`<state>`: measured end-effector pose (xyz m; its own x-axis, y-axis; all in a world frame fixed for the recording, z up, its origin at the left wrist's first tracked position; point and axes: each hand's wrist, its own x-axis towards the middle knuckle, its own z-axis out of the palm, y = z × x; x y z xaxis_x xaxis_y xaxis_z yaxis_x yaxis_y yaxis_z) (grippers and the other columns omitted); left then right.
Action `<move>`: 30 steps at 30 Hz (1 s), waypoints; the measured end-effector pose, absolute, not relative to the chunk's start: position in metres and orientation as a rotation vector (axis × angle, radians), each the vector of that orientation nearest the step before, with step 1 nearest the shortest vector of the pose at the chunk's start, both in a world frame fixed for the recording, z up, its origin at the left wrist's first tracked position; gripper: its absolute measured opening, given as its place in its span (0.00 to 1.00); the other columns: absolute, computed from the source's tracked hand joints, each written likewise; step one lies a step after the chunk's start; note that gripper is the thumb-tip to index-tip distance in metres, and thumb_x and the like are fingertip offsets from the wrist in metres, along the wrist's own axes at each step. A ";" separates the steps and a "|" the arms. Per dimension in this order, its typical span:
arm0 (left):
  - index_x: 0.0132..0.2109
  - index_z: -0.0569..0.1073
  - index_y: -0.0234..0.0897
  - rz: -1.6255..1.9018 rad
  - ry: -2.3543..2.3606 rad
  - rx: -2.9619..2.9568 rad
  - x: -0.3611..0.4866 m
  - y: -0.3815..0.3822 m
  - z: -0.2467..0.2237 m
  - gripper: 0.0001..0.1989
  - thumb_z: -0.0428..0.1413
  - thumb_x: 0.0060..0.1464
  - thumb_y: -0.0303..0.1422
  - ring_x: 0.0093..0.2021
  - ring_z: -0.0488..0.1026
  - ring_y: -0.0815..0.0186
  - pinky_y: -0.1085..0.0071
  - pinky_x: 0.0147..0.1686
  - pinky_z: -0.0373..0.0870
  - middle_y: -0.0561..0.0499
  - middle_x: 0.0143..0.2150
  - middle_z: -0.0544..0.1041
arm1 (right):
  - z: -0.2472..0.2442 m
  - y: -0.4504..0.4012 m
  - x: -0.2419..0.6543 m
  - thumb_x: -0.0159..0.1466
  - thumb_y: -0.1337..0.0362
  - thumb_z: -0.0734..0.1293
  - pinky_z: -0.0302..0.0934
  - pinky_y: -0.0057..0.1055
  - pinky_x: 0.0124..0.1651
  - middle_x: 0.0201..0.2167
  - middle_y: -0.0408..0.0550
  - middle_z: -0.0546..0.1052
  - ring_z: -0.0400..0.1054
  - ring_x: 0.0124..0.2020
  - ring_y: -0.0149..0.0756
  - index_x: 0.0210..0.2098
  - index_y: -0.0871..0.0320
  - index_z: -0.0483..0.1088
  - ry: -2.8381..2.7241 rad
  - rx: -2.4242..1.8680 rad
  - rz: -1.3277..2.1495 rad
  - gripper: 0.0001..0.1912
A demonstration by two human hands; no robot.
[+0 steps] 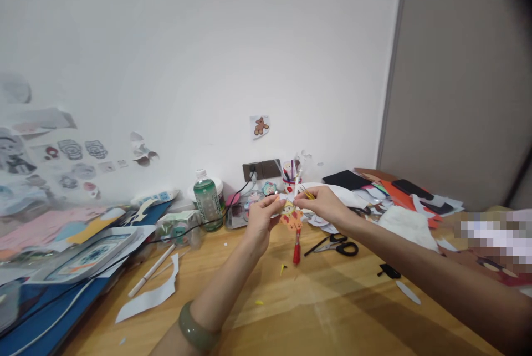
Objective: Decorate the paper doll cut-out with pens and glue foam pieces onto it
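Note:
Above the wooden table, my left hand [264, 218] pinches the left edge of a small orange and yellow paper cutout figure [291, 219]. My right hand [326, 206] is closed at the figure's upper right, its fingertips at or very near the paper. Yellow tweezers [308, 193] stick up from between the right fingers. Below the figure hangs a red tassel [296, 252]; its point of attachment is too small to make out. Black-handled scissors [343, 246] lie behind and below my right hand, beside a thin black stick [316, 247].
A green bottle [208, 201] and a pen cup [292, 183] stand near the wall. A black cable [226, 213] runs left from the socket [254, 172]. Paper scraps [152, 295] and a white pen [150, 271] lie left; white stuffing [407, 225] and coloured papers [382, 178] lie right.

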<state>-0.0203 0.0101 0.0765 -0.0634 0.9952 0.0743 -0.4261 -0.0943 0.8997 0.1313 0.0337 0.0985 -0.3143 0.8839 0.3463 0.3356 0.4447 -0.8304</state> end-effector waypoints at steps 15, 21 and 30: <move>0.32 0.74 0.34 1.514 0.927 0.973 -0.026 0.020 0.077 0.16 0.65 0.32 0.33 0.29 0.70 0.70 0.76 0.27 0.64 0.50 0.30 0.74 | 0.100 0.048 0.124 0.48 0.61 0.64 0.48 0.26 0.25 0.16 0.40 0.64 0.56 0.20 0.28 0.18 0.62 0.67 -1.793 -1.048 0.784 0.10; 0.28 0.73 0.34 1.559 0.974 0.968 -0.023 0.028 0.075 0.12 0.63 0.32 0.34 0.25 0.67 0.72 0.77 0.25 0.63 0.53 0.25 0.71 | 0.100 0.047 0.124 0.49 0.60 0.64 0.47 0.25 0.24 0.16 0.39 0.62 0.54 0.20 0.27 0.18 0.61 0.67 -1.801 -1.061 0.790 0.10; 0.28 0.73 0.34 1.544 0.948 0.955 -0.024 0.031 0.076 0.12 0.63 0.31 0.34 0.24 0.65 0.73 0.78 0.23 0.63 0.54 0.24 0.69 | 0.100 0.048 0.128 0.48 0.59 0.64 0.46 0.25 0.22 0.17 0.40 0.66 0.53 0.19 0.26 0.25 0.63 0.72 -1.800 -1.108 0.773 0.12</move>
<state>-0.0240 0.0314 0.0759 -0.1422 0.9846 0.1017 -0.3548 -0.1466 0.9234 0.1280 0.0484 0.1005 -0.2341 0.9083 0.3467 0.3746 0.4133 -0.8300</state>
